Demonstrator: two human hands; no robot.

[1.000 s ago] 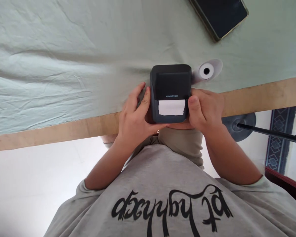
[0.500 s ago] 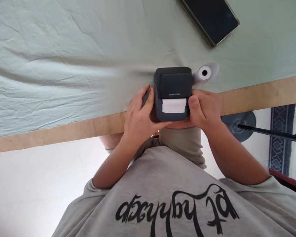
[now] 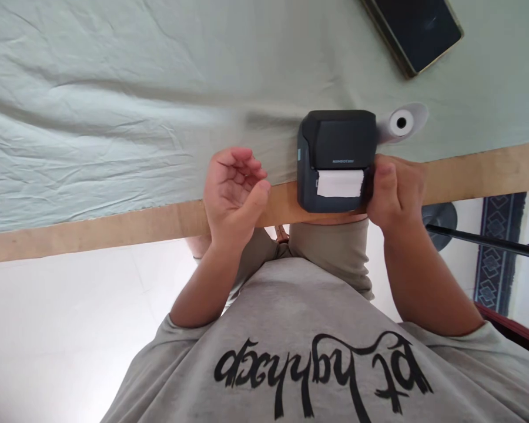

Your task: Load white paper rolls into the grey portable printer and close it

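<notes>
A dark label printer (image 3: 337, 138) sits at the table's front edge, its lid closed. A white strip of paper (image 3: 340, 183) sticks out of its front slot. My right hand (image 3: 395, 191) grips the printer's right side, thumb up and the other fingers partly hidden. Apart from the printer, to its left, my left hand (image 3: 235, 197) is raised with the palm turned up. Its fingers are loosely curled, the thumb stands away from them, and nothing is in it. A small white paper roll (image 3: 401, 123), partly unrolled, lies close to the printer's right rear corner.
A smartphone (image 3: 418, 29) lies at the back right on the pale green cloth (image 3: 136, 117). The table's wooden edge (image 3: 480, 158) runs in front of me. Below right are a round dark base with a black pole (image 3: 489, 236) and a patterned mat (image 3: 496, 252).
My left hand has let go of the printer, moved left and turned palm up. My right hand stays on the printer. The printer, roll and phone appear farther right in the view.
</notes>
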